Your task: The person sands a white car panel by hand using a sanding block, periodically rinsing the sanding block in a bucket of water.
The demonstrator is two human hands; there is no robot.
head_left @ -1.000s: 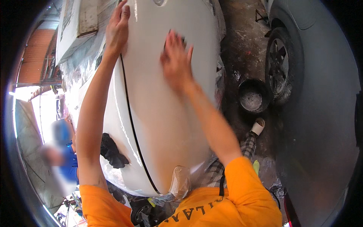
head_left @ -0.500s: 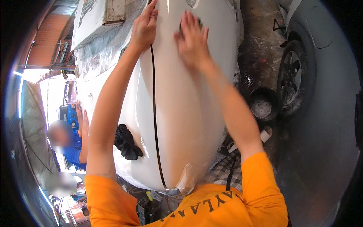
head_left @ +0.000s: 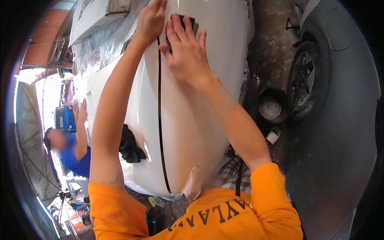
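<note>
My right hand (head_left: 187, 54) lies over a black sanding pad (head_left: 192, 23) with a yellowish edge, its fingers and thumb spread across it. The pad presses against a glossy white car panel (head_left: 200, 120). To its left, my left hand (head_left: 151, 22) is closed beside the dark gap line (head_left: 161, 120) that runs down the bodywork. The frame's top edge cuts off its fingertips, so what they hold, if anything, is hidden. A crumpled black cloth (head_left: 131, 146) rests on the white bodywork, left of the gap.
A dark bucket (head_left: 273, 106) of cloudy liquid stands on the wet floor, near the wheel (head_left: 305, 80) of a grey car (head_left: 340, 120) at right. A large white box (head_left: 94, 20) sits far left on plastic sheeting. Another person in blue (head_left: 74, 150) is at the panel's left side.
My right hand has slid left across the white panel with the pad, closer to my left hand. My left hand stays near the gap. The whole view has shifted slightly.
</note>
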